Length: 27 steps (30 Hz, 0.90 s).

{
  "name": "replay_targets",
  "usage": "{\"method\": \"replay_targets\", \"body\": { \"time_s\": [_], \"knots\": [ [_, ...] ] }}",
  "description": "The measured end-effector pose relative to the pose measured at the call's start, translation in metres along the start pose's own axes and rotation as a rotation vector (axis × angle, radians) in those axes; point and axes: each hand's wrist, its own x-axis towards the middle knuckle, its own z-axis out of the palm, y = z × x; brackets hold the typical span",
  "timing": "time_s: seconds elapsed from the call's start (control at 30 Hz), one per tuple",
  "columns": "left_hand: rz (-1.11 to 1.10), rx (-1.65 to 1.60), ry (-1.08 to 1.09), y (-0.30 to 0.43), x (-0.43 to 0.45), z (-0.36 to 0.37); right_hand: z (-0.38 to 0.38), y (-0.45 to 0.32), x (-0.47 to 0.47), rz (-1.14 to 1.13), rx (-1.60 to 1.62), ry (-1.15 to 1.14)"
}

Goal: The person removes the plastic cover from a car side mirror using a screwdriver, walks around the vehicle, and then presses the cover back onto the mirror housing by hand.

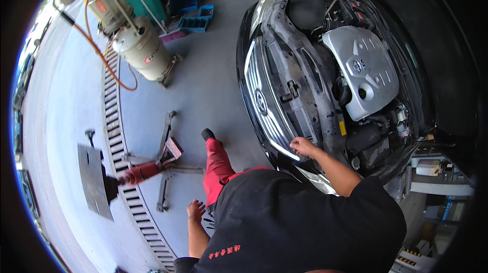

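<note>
My right hand (303, 146), fingers curled, is at the upper edge of the chrome grille (263, 101) of a dark car. It seems to rest on that edge; whether anything is pinched in its fingertips cannot be made out. The hood (438, 44) stands raised, and a silver V6 engine cover (362, 71) shows in the engine bay. Between grille and engine runs the dusty front crossmember (316, 78), with the hood latch (291, 89) near its middle. My left hand (196, 210) hangs beside my hip with loosely spread fingers, holding nothing.
To the left stands a red wheeled stand (143, 174) with splayed legs and a metal plate (93, 181). Beyond it is a tank unit (143, 52) with an orange hose (108, 67). A floor drain grating (113, 120), a purple broom (172, 36) and blue trays (193, 24) lie farther off.
</note>
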Motion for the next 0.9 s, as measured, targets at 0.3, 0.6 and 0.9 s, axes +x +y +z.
{"method": "replay_targets", "body": {
  "time_s": [0.3,0.6,0.9],
  "knots": [
    [0.092,0.232,-0.187,0.327,0.116,0.071,0.046,-0.039,0.092,0.315,0.185,0.029],
    [0.261,0.603,-0.143,0.688,0.173,0.25,0.057,-0.161,0.184,0.517,0.664,0.185],
    [0.061,0.565,-0.209,0.839,0.224,0.42,-0.054,-0.284,0.386,0.387,0.578,0.144]
  ]
}}
